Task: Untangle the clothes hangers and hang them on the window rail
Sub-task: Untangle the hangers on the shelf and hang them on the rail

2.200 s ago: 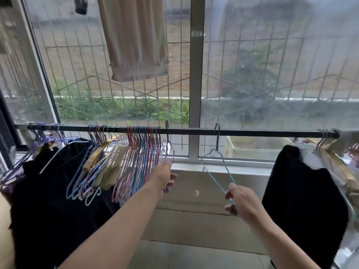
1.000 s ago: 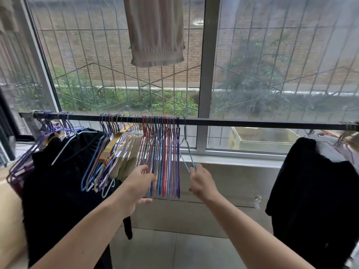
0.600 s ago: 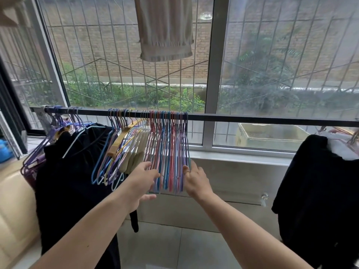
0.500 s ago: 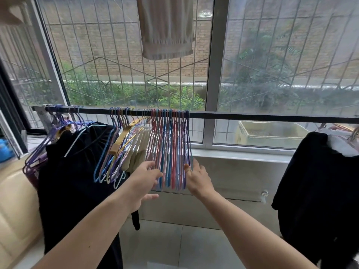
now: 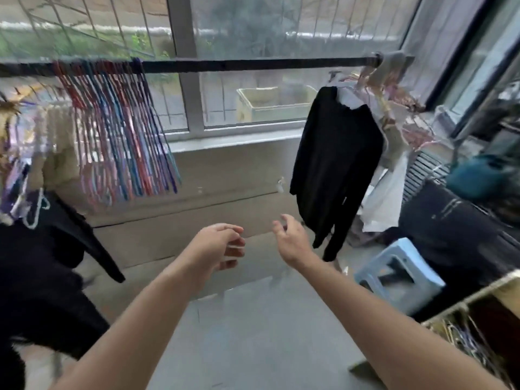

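Hanging in a tight, slanted row at about ten o'clock, the bundle of thin red, blue and purple wire hangers (image 5: 118, 130) sits on the long black window rail (image 5: 239, 64), their hooks packed close together. Both hands are down low and away from them. The left hand (image 5: 218, 249) floats at six o'clock with its fingers loosely curled and nothing in them; the right hand (image 5: 289, 239) is just beside it, fingers relaxed and half bent, also holding nothing. The picture is smeared, so finer detail of the fingertips is hard to read.

At five o'clock, in the bottom corner, a pale open-topped box (image 5: 461, 305) shows a heap of more wire hangers (image 5: 464, 337) lying jumbled inside. By the look of it a good share of the job is done, with a fair stretch of bare rail left to fill, but that heap has yet to be sorted and hung. At two o'clock a long black garment (image 5: 334, 167) hangs off the rail's far end, and a light blue plastic stool (image 5: 399, 274) stands on the floor below it.
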The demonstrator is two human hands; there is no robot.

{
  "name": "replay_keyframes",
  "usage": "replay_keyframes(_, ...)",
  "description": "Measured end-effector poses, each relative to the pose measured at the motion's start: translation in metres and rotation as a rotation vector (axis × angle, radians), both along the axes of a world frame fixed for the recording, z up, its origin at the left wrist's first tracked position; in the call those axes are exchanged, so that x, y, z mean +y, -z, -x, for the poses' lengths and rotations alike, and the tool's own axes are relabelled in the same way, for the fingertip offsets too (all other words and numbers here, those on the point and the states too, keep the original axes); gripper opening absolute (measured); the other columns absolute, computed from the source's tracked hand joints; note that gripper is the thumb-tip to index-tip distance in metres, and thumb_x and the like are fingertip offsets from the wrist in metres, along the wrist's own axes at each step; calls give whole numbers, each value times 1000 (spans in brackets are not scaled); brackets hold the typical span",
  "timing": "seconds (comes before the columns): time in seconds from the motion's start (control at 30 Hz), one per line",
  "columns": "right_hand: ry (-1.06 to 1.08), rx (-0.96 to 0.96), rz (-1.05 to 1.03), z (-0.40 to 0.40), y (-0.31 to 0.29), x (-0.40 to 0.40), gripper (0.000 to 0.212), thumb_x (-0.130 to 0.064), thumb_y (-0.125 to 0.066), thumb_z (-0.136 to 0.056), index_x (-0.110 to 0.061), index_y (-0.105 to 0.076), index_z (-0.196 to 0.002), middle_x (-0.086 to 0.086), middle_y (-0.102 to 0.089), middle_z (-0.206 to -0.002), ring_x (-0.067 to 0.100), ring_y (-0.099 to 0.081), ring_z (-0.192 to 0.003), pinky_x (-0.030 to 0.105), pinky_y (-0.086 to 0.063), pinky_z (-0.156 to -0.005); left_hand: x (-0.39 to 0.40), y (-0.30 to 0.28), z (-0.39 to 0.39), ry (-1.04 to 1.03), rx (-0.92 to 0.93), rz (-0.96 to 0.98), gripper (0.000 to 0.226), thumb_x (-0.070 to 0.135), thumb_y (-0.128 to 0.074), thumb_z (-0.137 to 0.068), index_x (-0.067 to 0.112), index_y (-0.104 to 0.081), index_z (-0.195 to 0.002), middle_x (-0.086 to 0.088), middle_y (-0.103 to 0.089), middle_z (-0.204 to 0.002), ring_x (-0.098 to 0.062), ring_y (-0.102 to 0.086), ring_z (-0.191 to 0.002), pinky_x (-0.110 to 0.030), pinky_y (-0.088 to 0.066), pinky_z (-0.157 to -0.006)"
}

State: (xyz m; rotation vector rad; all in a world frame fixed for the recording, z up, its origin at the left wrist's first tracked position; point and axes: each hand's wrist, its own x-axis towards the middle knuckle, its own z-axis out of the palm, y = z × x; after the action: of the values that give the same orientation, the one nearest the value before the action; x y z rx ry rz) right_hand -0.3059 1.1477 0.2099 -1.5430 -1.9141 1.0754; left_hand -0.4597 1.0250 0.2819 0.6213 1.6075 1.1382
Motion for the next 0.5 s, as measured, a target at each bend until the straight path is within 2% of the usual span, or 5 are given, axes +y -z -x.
replay_keyframes(0.1,124,-17,10,-68,16,-12,49,-41,-41,-105,-14,-46,-145,8,-55,-137,26,-52,-126,37,-40,-103,1,26,-58,112,0,57,21,6,-49,-98,13,-68,-101,-5,-71,-82,-22,-68,-70,-33,-51,-71)
replay_keyframes(0.2,200,-24,50,-143,33,-45,45,-41,-43,-102,-17,-50,-139,6,-59,-125,25,-56,-114,38,-44,-98,-12,52,-128,212,3,131,21,6,-50,-98,11,-69,-107,-7,-71,-88,-23,-68,-76,-35,-53,-75)
replay_keyframes(0.37,324,-69,216,-318,100,-126,40,-39,-49,-95,-20,-57,-129,4,-64,-118,23,-59,-110,36,-46,-97,-50,105,-269,359,-38,246,22,10,-52,-97,11,-69,-111,-7,-71,-89,-22,-69,-77,-36,-55,-77)
replay_keyframes(0.5,489,-122,332,-476,137,-189,21,-29,-54,-96,-17,-61,-112,6,-66,-109,25,-62,-97,34,-47,-81,-83,151,-398,398,-104,326,20,15,-55,-99,10,-71,-112,-10,-71,-96,-24,-70,-80,-38,-57,-81)
